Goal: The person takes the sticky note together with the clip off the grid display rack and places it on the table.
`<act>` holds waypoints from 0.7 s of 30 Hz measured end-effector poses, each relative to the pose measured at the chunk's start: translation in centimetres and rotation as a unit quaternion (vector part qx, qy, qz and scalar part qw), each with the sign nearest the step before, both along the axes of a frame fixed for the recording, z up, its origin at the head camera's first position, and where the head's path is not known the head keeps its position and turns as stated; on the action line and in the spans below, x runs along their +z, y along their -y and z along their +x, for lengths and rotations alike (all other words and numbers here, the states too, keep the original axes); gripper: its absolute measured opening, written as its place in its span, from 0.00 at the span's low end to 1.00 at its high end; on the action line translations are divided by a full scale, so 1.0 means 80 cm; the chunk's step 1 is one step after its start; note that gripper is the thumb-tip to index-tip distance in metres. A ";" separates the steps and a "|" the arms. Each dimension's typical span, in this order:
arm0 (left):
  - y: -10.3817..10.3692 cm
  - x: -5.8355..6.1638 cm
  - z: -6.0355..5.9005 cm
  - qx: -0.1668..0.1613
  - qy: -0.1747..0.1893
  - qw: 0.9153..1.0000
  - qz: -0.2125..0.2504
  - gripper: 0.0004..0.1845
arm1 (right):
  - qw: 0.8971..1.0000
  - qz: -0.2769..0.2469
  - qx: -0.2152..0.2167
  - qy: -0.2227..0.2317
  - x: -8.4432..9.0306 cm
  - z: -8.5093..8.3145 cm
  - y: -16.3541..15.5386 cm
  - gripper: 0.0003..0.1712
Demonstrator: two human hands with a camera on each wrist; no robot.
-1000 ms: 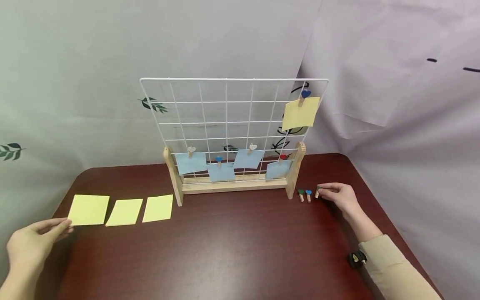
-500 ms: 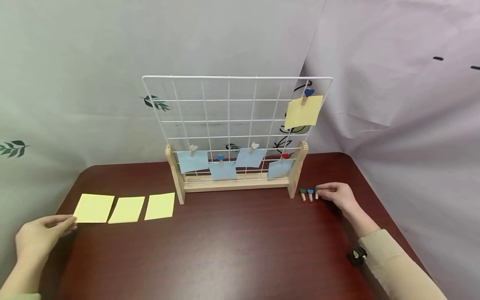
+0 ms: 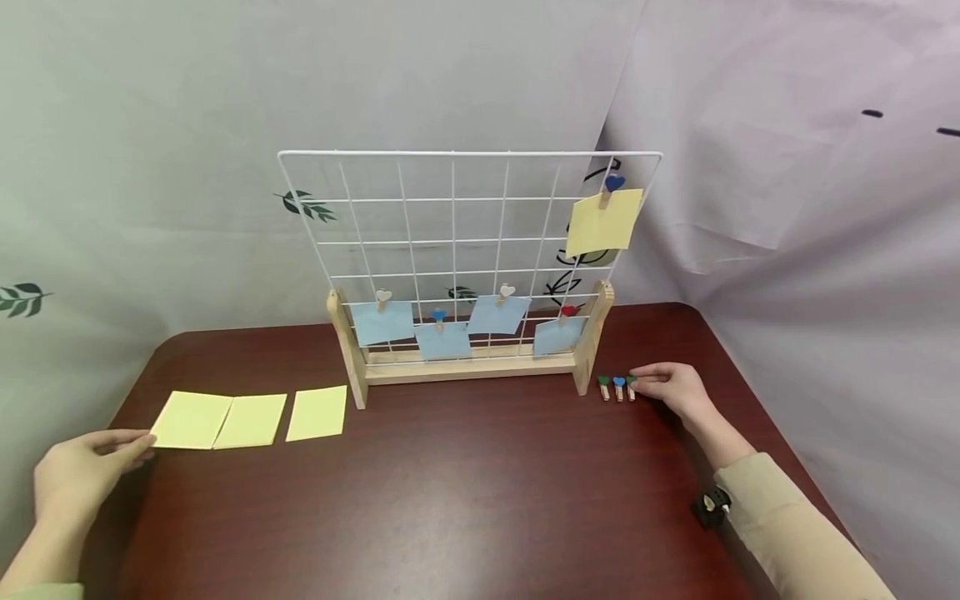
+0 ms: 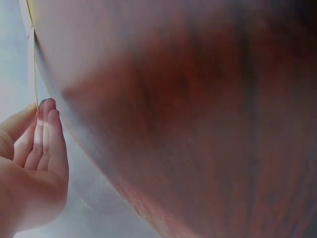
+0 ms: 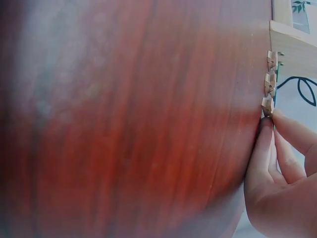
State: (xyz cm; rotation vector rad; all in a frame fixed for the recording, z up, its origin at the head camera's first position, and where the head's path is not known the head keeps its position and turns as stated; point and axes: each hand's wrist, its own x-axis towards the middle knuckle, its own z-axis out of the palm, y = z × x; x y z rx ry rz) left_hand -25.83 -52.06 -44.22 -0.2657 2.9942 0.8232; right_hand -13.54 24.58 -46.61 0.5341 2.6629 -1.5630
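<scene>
- Three small wooden clothespins lie in a row on the dark red table [image 3: 465,483], just off the right foot of the wooden-framed wire grid stand [image 3: 465,258]. Each points its heart-topped end toward 12 o'clock, long axis running 12 to 6.
- The right hand [image 3: 675,388] rests on the table at 3 o'clock of the row. Its fingertips [image 5: 277,118] touch the rightmost clothespin [image 3: 632,387], the green-hearted one; whether they pinch it I cannot tell. The forearm trails back toward 5 o'clock.
- The left hand [image 3: 78,471] lies at the table's left edge, fingers straight and together, thumb apart. The fingertips [image 4: 47,106] meet the left edge of the leftmost yellow sticky note [image 3: 191,419], which lies flat and overlaps its neighbour at 3 o'clock.
</scene>
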 end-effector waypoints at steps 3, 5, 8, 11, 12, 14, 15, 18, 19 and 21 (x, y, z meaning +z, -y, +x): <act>-0.002 0.000 0.000 -0.002 -0.002 1.000 -0.007 0.24 | 1.000 -0.008 0.003 -0.001 0.001 0.000 0.000 0.22; -0.002 -0.001 -0.002 -0.001 -0.003 1.000 -0.013 0.24 | 1.000 -0.007 0.002 0.002 0.002 -0.001 0.000 0.23; -0.002 -0.006 -0.004 0.006 0.003 1.000 -0.020 0.24 | 1.000 0.007 -0.003 0.005 0.005 -0.001 0.000 0.23; -0.001 -0.011 -0.008 0.016 0.009 1.000 -0.024 0.24 | 1.000 0.017 -0.006 0.006 0.006 -0.001 0.000 0.23; -0.001 -0.012 -0.008 0.017 0.010 0.999 -0.025 0.23 | 1.000 0.018 -0.007 0.006 0.006 -0.001 0.000 0.24; 0.000 -0.013 -0.009 0.019 0.006 0.999 -0.030 0.22 | 1.000 0.015 -0.007 0.007 0.006 -0.001 0.000 0.24; 0.000 -0.013 -0.009 0.019 0.004 0.999 -0.032 0.22 | 1.000 0.014 -0.007 0.008 0.006 -0.001 0.000 0.24; 0.002 -0.011 -0.008 0.017 0.000 0.999 -0.041 0.19 | 1.000 0.011 -0.009 0.009 0.004 -0.002 -0.001 0.24; 0.002 -0.011 -0.008 0.017 -0.001 0.999 -0.044 0.19 | 1.000 0.014 -0.008 0.011 0.003 -0.001 -0.001 0.24; 0.004 -0.010 -0.008 0.024 -0.003 0.999 -0.048 0.18 | 1.000 0.020 -0.009 0.014 0.002 -0.001 -0.002 0.24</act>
